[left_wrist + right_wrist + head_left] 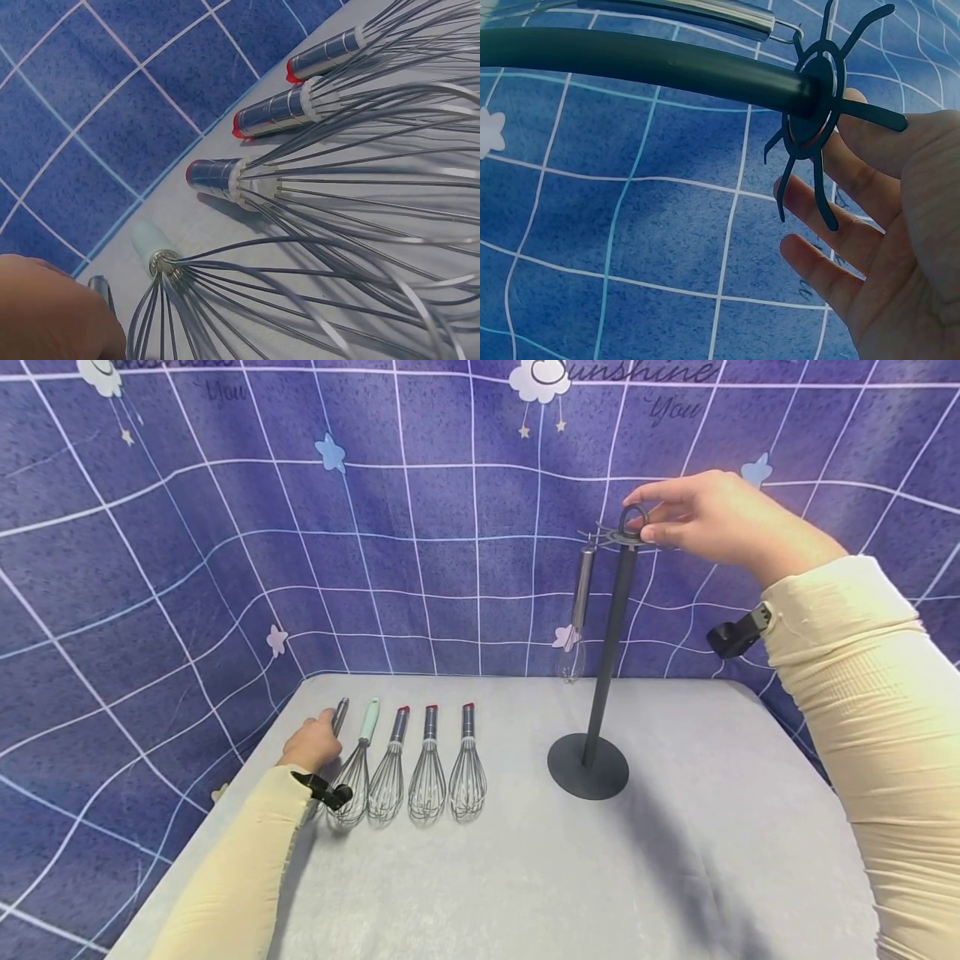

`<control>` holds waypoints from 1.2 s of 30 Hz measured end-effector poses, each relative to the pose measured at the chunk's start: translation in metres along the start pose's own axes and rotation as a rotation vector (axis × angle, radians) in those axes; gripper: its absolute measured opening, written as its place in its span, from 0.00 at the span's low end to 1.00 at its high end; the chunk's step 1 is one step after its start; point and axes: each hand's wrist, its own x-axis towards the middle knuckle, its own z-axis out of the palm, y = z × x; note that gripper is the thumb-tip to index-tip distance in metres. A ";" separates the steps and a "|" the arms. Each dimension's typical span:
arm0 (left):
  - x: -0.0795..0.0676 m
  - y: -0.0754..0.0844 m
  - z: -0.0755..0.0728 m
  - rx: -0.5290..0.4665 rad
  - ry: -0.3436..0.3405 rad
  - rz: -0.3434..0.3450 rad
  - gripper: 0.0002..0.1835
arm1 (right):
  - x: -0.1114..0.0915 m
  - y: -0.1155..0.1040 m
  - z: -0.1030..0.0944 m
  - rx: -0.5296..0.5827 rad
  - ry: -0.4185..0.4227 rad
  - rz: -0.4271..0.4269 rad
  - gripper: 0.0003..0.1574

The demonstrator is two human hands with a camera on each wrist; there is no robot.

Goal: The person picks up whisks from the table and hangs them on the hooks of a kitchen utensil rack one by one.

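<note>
My left hand (pixel 311 743) grips a steel-handled whisk (pixel 341 717) at the far left of the row; its wires are mostly hidden beneath the hand and sleeve. Right beside it lies a whisk with a mint-green handle (pixel 370 720). My right hand (pixel 712 518) pinches the loop (pixel 633 518) on top of a black utensil stand (pixel 611 643), thumb and fingers around it. In the right wrist view the stand's hooked ring (pixel 814 112) spreads in front of the fingers. From one hook hangs a small steel whisk (pixel 582 593).
Three steel whisks with red-tipped handles, such as the rightmost whisk (pixel 468 764), lie in a row on the grey tabletop (pixel 480 885). The stand's round base (pixel 570 768) sits to their right. A blue patterned curtain (pixel 420 527) hangs behind and at the left.
</note>
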 end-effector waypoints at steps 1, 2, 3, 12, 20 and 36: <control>0.000 0.000 0.000 0.001 -0.001 0.002 0.38 | 0.000 0.000 0.000 0.002 0.000 0.001 0.27; 0.000 0.000 0.000 0.001 -0.002 0.003 0.38 | 0.000 0.000 0.000 0.004 0.000 0.001 0.27; 0.000 0.000 0.000 0.002 -0.002 0.002 0.37 | 0.000 0.000 0.000 0.009 -0.002 0.001 0.27; -0.001 -0.002 -0.004 0.020 0.018 0.012 0.31 | -0.001 0.001 0.000 0.001 0.002 -0.007 0.27; -0.005 -0.003 -0.008 0.013 0.024 0.002 0.29 | 0.000 0.001 0.000 -0.002 -0.004 -0.005 0.27; -0.007 -0.010 -0.021 0.022 0.080 0.040 0.29 | 0.000 0.002 0.000 -0.002 0.000 -0.011 0.26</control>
